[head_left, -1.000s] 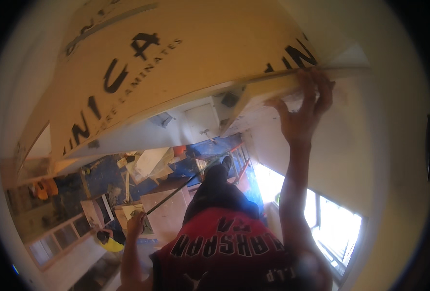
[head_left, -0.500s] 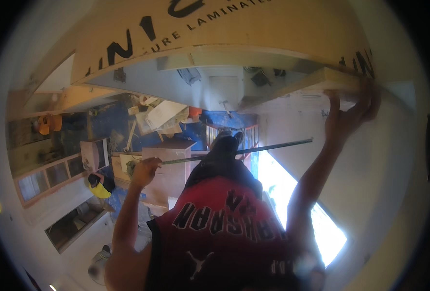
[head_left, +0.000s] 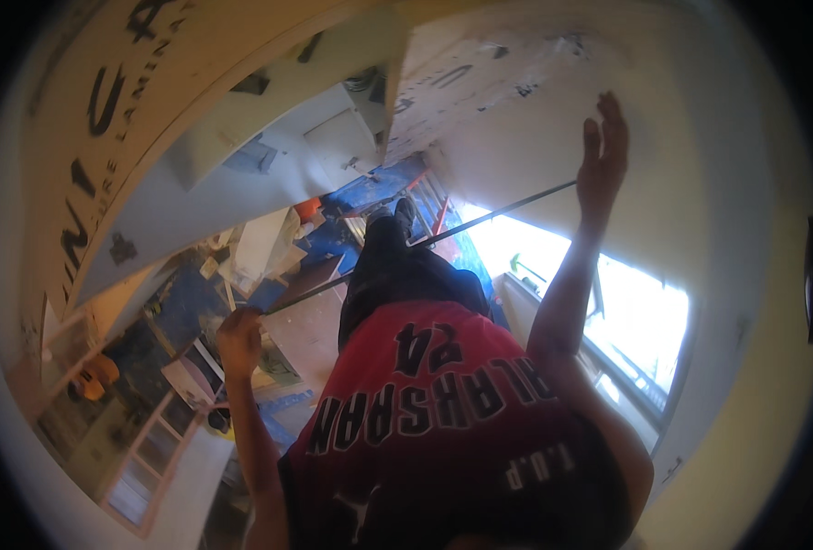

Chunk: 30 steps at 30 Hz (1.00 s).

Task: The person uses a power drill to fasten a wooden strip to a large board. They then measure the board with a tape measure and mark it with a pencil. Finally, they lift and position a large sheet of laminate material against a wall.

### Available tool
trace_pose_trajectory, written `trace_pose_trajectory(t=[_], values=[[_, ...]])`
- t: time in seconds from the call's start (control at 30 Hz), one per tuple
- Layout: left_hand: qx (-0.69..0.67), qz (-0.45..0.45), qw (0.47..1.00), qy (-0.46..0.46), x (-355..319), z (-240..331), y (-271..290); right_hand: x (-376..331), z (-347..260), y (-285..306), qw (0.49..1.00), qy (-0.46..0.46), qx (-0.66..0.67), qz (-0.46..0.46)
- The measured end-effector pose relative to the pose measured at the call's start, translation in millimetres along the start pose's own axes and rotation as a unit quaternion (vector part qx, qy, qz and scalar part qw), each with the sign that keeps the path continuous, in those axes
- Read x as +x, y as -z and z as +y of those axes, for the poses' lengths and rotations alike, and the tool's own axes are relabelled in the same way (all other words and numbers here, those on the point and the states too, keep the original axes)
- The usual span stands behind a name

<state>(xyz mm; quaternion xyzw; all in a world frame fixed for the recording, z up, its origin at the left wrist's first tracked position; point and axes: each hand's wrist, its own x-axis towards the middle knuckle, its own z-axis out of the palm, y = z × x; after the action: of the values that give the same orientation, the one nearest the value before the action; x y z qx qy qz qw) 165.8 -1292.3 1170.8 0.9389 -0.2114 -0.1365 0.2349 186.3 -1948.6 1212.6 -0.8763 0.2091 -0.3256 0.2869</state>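
My left hand (head_left: pixel 240 341) is closed around the near-left end of a long, thin, dark rod (head_left: pixel 507 212). The rod slants up to the right, across my legs, and its far end stops beside my right wrist. My right hand (head_left: pixel 602 160) is raised at the upper right with its fingers stretched upward, holding nothing. Behind it stands a pale wall panel (head_left: pixel 516 110) with dark print and scuffs. Overhead at the left is a large tan board (head_left: pixel 140 128) with big dark lettering, apart from both hands.
Below lies a blue floor covering (head_left: pixel 186 298) strewn with board offcuts (head_left: pixel 259 247). Near my feet is a ladder (head_left: pixel 429 202). A bright window opening (head_left: pixel 599 302) lies to the right. An orange object (head_left: pixel 94 378) and a partly hidden person (head_left: pixel 220 422) are at the left.
My right hand has come off the overhead board's edge and is now free. The view has turned, so the lettered board sits at the left. The rod stays in my left hand, tilted more steeply.
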Motion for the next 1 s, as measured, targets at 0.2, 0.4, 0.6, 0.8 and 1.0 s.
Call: trace_pose_trajectory(t=[0.2,0.4,0.6,0.8,1.0], values=[[0.01,-0.006,0.999,-0.034,29.0,27.0,12.2,-63.0,47.4,22.5,0.983,-0.176,-0.02,0.052],[0.036,0.021,0.995,-0.091,85.0,77.6,36.5,-56.4,55.6,45.5,0.895,-0.315,0.314,0.021],[-0.007,-0.058,0.998,-0.004,120.9,119.3,80.4,32.2,57.1,47.6,0.796,-0.167,0.581,0.001],[-0.011,-0.068,0.997,-0.03,137.1,146.2,105.3,53.5,57.2,44.0,0.909,-0.159,0.38,0.066],[0.014,0.007,0.999,-0.05,81.9,129.7,115.6,8.2,51.4,43.4,0.989,0.028,-0.141,0.024]])
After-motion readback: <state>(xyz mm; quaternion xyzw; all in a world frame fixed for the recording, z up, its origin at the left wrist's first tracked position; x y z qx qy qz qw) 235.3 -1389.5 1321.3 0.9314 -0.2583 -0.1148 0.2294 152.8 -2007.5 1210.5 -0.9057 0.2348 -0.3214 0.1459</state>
